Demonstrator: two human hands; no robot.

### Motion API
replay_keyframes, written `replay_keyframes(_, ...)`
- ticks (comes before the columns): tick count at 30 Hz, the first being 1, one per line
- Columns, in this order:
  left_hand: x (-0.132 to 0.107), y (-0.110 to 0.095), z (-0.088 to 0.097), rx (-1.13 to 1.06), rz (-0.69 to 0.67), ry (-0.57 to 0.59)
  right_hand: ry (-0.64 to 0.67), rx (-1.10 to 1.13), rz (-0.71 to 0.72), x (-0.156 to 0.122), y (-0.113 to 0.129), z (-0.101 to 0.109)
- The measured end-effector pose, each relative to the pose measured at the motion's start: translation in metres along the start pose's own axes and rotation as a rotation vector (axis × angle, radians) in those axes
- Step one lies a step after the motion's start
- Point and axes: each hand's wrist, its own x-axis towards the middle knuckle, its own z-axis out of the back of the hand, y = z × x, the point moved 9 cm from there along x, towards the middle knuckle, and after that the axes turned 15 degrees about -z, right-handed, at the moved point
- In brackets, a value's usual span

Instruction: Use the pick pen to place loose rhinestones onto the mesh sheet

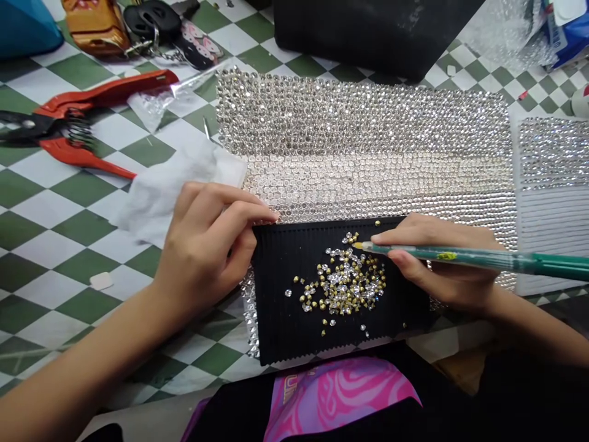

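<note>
My right hand [442, 258] is closed around a green pen-shaped stick [483, 259]. Its yellowish tip touches or hovers just over loose rhinestones [352, 282], clear-faced with gold backs, heaped on a black ribbed mat [285, 331]. At the mat's upper left corner my left hand [211, 239] is curled, index fingertip on the edge where mat and rhinestone sheet meet, thumb by the mat's side. Behind the mat lies the wide rhinestone sheet [359, 116], its rows sparkling at the back and paler in the middle. Part of the sheet is hidden under the mat.
Red-handled pliers [87, 159] and a crumpled white cloth [156, 190] lie left on the checkered tabletop [78, 215]. Keys [154, 21] sit at the back left, beside a clear plastic bag [159, 101]. A black box-like object [368, 37] stands behind. Another ribbed piece [552, 221] is at right.
</note>
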Motion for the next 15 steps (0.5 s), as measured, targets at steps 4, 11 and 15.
replay_keyframes(4,-0.0013,-0.0005,-0.0003,-0.001,-0.009,0.000,-0.020,0.006,0.023,0.0027,-0.0007,-0.0012)
replay_keyframes(11,0.0004,0.0013,-0.0011,0.007,0.002,0.007,-0.029,0.036,0.006,0.0012,-0.0043,-0.0006)
replay_keyframes(15,0.0004,0.0022,-0.0022,0.004,0.011,0.009,-0.038,0.075,-0.022,-0.0003,-0.0090,0.0036)
